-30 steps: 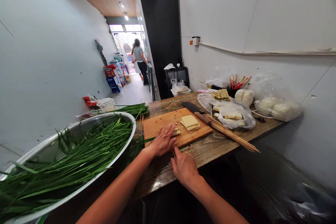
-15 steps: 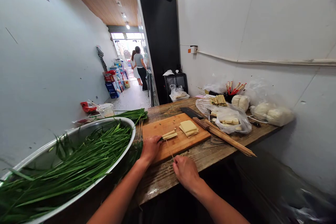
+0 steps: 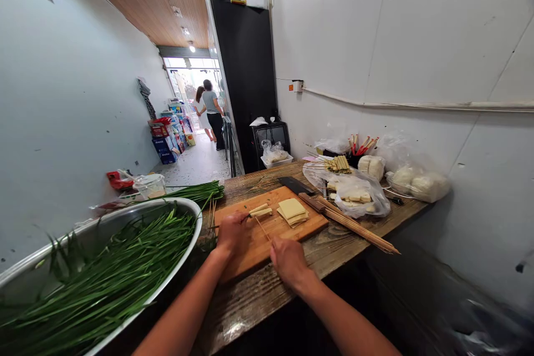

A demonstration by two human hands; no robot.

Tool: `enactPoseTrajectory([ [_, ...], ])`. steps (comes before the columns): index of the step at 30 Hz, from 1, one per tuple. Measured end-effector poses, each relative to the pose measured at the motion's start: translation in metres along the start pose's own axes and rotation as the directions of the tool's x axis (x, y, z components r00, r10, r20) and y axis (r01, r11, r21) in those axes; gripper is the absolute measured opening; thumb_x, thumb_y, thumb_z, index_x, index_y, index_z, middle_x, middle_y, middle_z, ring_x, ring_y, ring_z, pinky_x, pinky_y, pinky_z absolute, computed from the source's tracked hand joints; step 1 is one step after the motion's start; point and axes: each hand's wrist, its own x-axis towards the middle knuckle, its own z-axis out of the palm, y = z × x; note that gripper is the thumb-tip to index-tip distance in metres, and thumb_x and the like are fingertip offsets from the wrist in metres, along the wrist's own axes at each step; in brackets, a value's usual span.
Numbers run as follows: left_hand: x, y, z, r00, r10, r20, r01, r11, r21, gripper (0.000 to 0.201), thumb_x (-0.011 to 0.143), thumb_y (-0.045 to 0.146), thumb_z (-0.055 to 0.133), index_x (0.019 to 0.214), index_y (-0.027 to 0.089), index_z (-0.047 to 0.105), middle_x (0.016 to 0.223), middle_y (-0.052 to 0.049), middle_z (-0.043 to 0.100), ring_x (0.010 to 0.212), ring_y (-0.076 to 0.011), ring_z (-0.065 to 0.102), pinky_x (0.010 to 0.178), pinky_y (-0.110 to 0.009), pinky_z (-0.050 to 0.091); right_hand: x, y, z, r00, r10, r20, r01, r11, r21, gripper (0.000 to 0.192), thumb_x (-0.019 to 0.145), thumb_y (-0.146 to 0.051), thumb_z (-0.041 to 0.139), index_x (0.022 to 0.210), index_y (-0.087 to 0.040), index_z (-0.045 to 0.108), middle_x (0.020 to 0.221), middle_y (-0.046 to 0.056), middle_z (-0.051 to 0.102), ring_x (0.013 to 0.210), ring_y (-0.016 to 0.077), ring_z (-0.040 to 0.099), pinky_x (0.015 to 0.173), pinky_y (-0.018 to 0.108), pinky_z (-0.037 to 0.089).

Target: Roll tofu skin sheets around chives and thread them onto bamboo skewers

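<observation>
My left hand (image 3: 232, 232) is closed around small pale-yellow rolls (image 3: 261, 210), with dark green showing at the end near the fingers. They are held over the left part of a wooden cutting board (image 3: 287, 238). Lower and to the right, my right hand (image 3: 288, 258) pinches a thin bamboo skewer (image 3: 262, 227), its tip pointing up-left, close to the rolls. Whether the tip touches them I cannot tell. A stack of square pale-yellow sheets (image 3: 293, 211) lies on the board. The cleaver (image 3: 295, 184) rests at the board's far right, its brown handle over the edge.
A big metal basin (image 3: 199, 228) of long green chives (image 3: 125, 267) stands left. Loose bamboo skewers (image 3: 359, 225) lie right of the board. Behind them sit a plastic bag (image 3: 375, 200) of pale pieces and finished skewers (image 3: 340, 164). Two people (image 3: 213, 114) stand by the doorway.
The view has swung slightly to the right. My right hand has come up a little closer to the rolls with the skewer. My left hand keeps its hold.
</observation>
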Motion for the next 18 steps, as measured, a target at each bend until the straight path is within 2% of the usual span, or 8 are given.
enactPoseTrajectory([
  [6, 0.05, 0.013, 0.011, 1.0, -0.003, 0.011, 0.002, 1.0, 0.029, 0.025, 0.084, 0.025, 0.047, 0.094, 0.024, 0.069, 0.102, -0.003, 0.068, 0.091, -0.0172, 0.062, 0.082, -0.026, 0.045, 0.042, 0.021, -0.008, 0.999, -0.008, -0.052, 0.003, 0.994, -0.108, 0.022, 0.086, -0.021, 0.043, 0.091, -0.014, 0.062, 0.084, 0.011, 0.069, 0.079, 0.0196, 0.065, 0.064, 0.025, 0.043],
  [10, 0.077, 0.022, 0.028, 0.998, -0.021, 0.066, 0.02, 1.0, 0.009, 0.023, 0.082, 0.022, 0.051, 0.096, 0.022, 0.069, 0.102, -0.003, 0.068, 0.091, -0.0164, 0.062, 0.081, -0.025, 0.045, 0.055, 0.024, -0.003, 0.998, 0.036, -0.043, -0.041, 0.991, -0.128, 0.022, 0.086, -0.016, 0.042, 0.09, -0.012, 0.063, 0.084, 0.013, 0.069, 0.079, 0.0192, 0.065, 0.064, 0.024, 0.043],
  [12, 0.082, 0.026, 0.04, 0.994, -0.011, 0.106, 0.01, 1.0, 0.011, 0.022, 0.079, 0.02, 0.053, 0.092, 0.021, 0.07, 0.097, -0.003, 0.07, 0.088, -0.0164, 0.063, 0.079, -0.024, 0.046, 0.053, 0.027, 0.003, 0.998, 0.054, -0.036, -0.058, 0.989, -0.133, 0.021, 0.086, -0.016, 0.043, 0.09, -0.012, 0.064, 0.084, 0.013, 0.069, 0.079, 0.0196, 0.065, 0.063, 0.025, 0.043],
  [15, 0.08, 0.031, 0.052, 0.986, 0.012, 0.168, -0.014, 1.0, 0.009, 0.021, 0.077, 0.016, 0.054, 0.088, 0.021, 0.071, 0.093, -0.002, 0.07, 0.087, -0.0166, 0.063, 0.08, -0.024, 0.045, 0.046, 0.042, 0.006, 0.997, 0.051, -0.056, -0.058, 0.991, -0.122, 0.025, 0.087, -0.029, 0.045, 0.088, -0.012, 0.064, 0.081, 0.013, 0.068, 0.077, 0.0202, 0.064, 0.063, 0.026, 0.042],
  [18, 0.073, 0.03, 0.046, 0.981, 0.026, 0.19, -0.03, 0.999, 0.013, 0.026, 0.076, 0.016, 0.056, 0.098, 0.023, 0.068, 0.102, -0.002, 0.068, 0.096, -0.0175, 0.06, 0.087, -0.026, 0.043, 0.047, 0.07, -0.005, 0.989, 0.017, -0.15, -0.034, 0.993, -0.112, 0.034, 0.091, -0.034, 0.036, 0.086, -0.016, 0.064, 0.082, 0.01, 0.067, 0.076, 0.018, 0.062, 0.066, 0.026, 0.042],
])
